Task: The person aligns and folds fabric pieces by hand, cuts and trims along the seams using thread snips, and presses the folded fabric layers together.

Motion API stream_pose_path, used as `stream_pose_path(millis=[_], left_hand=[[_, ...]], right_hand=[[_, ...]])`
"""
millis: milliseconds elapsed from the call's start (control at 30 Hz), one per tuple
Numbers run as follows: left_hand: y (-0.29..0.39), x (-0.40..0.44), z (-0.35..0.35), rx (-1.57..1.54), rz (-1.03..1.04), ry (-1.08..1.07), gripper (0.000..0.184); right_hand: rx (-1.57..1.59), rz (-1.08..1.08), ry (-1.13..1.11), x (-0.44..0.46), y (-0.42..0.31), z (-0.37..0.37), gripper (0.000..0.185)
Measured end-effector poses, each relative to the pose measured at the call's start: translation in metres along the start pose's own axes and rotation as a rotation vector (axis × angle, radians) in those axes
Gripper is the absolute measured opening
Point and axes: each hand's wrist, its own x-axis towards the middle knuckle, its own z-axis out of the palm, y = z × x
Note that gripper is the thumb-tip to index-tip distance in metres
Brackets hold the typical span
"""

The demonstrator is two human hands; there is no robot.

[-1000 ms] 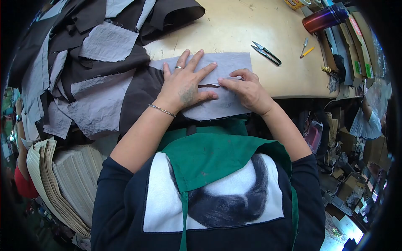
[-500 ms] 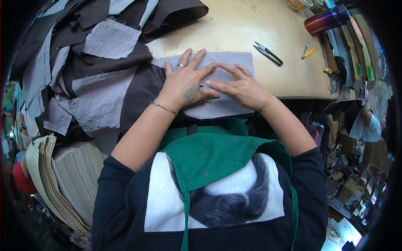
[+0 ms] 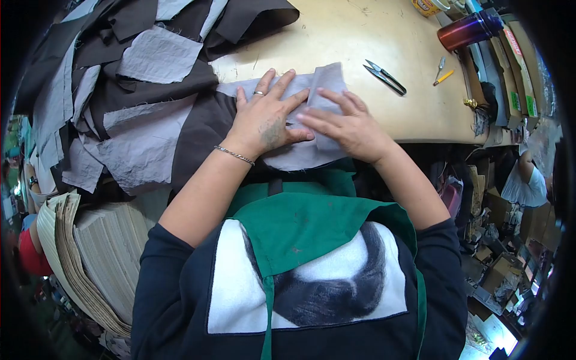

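My left hand [image 3: 268,117] lies flat with fingers spread on a grey piece of fabric [image 3: 329,77], near the table's front edge. A ring and a chain bracelet show on this hand and wrist. Just to the right, my right hand [image 3: 353,127] rests over the same grey fabric, its fingers stretched and apart, slightly blurred by motion. Between the hands the fabric forms a raised fold, and its right part is drawn inward. Dark brown fabric [image 3: 201,135] joins or lies under the grey piece on the left; which one, I cannot tell.
A heap of brown and grey fabric pieces [image 3: 159,55] covers the left of the table [image 3: 420,114]. Thread snips [image 3: 385,78] lie to the right, with a yellow pen-like tool [image 3: 444,77] beyond. A purple-red bottle [image 3: 465,33] lies at the back right. A paper stack [image 3: 111,252] stands lower left.
The right edge of the grey fabric has moved left and a fold has risen in it. My right hand has shifted slightly; my left hand has stayed in place.
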Motion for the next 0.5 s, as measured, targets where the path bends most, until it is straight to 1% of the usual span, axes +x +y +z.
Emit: stream_pose_path(millis=[67,167,267,367,433,467,500], left_hand=[[0.0,-0.002,0.002,-0.04,0.002,0.028,0.08],[0.002,-0.002,-0.001,-0.003,-0.003,0.011,0.081],[0.004,0.008,0.0,0.032,0.016,-0.002,0.084],[0.007,0.017,-0.002,0.038,0.03,-0.023,0.086],[0.008,0.02,-0.002,0.04,0.041,-0.033,0.087],[0.006,0.019,0.001,0.047,0.044,-0.031,0.087],[0.004,0.018,0.002,0.056,0.047,-0.032,0.087]], right_hand=[[-0.008,0.117,-0.005,-0.01,0.01,-0.015,0.058],[0.028,0.204,0.136,-0.05,0.033,-0.012,0.06],[0.023,0.273,0.15,-0.066,0.034,-0.019,0.06],[0.059,0.286,0.306,-0.053,0.025,-0.015,0.055],[0.204,0.209,0.359,-0.028,0.007,-0.012,0.052],[-0.027,0.164,0.278,-0.021,-0.003,-0.006,0.053],[0.006,0.159,0.286,-0.016,-0.009,-0.003,0.053]])
